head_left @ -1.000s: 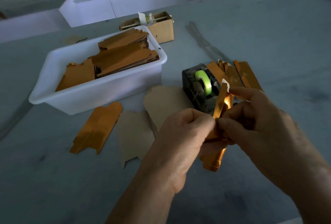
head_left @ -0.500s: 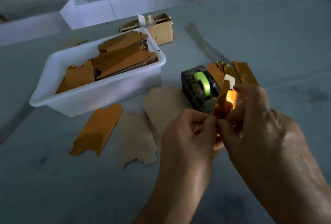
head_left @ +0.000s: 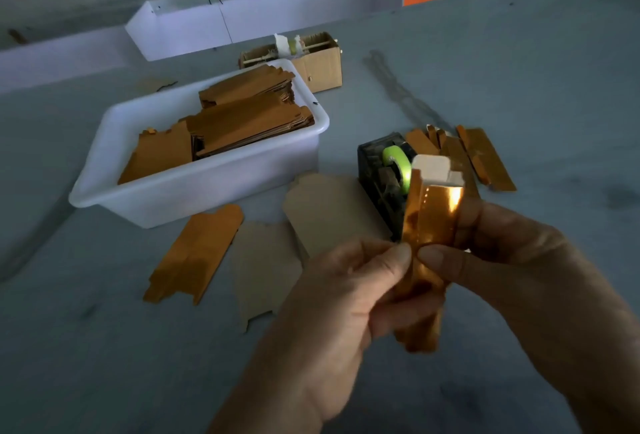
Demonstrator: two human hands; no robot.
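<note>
My left hand (head_left: 343,298) and right hand (head_left: 505,274) pinch the gold carton (head_left: 434,217) upright, likely to crease its fold, with the tape dispenser (head_left: 373,170) handy at 12 o'clock.

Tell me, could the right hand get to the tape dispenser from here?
Probably yes, though it is busy: the right hand and left hand both pinch the gold carton, and the tape dispenser stands just beyond it, nothing else between.

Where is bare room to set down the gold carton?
Bare table: nearer than the flat gold blank, and right of the gold strips. Crowded between white bin, tape dispenser and the gold carton that left hand and right hand hold.
</note>
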